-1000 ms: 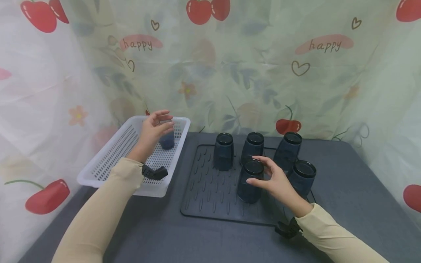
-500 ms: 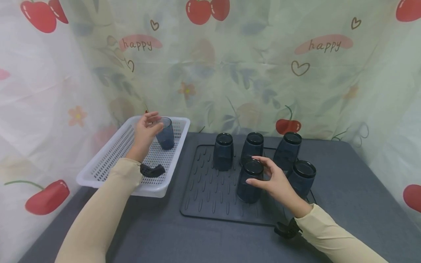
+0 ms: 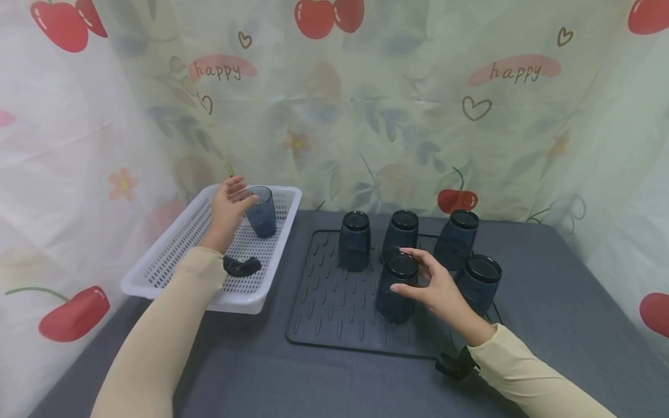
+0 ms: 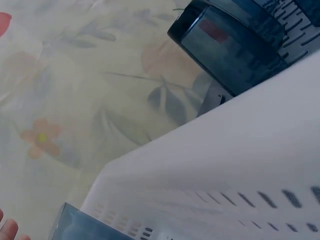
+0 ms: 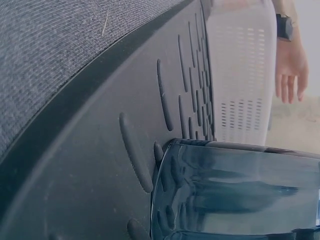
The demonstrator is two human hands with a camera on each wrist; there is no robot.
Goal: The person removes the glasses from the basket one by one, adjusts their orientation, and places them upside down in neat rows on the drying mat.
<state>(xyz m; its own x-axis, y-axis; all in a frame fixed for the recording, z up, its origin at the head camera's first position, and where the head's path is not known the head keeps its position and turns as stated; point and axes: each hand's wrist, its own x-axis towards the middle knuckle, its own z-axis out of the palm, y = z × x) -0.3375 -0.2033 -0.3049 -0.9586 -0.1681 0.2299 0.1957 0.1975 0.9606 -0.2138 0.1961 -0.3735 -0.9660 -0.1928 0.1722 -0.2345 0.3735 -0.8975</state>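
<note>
My left hand [image 3: 226,210] is at the back of the white plastic basket [image 3: 133,284], fingers loosely extended. Its thumb overlaps the left side of a blue-tinted drinking glass [image 3: 263,217] standing mouth up, leaning slightly left; whether they touch I cannot tell. In the left wrist view, fingertips [image 4: 7,231] appear apart from that glass [image 4: 85,227]. My right hand [image 3: 439,293] curves thumb and fingers round an upside-down drinking glass [image 3: 394,305] at the front of the dark drying mat [image 3: 326,313]. The right wrist view shows this glass [image 5: 240,192] against the ridged mat, with no fingers visible.
Several other upside-down glasses stand on the mat: one at back left [image 3: 355,247], one at back middle [image 3: 400,235], one at back right [image 3: 457,241], and one right of my right hand [image 3: 479,284]. A patterned curtain [image 3: 334,128] hangs behind the grey table [image 3: 251,371].
My left hand has shifted left, uncovering the glass in the basket. That glass's rim now leans a little further left. My right hand and its glass have stayed put.
</note>
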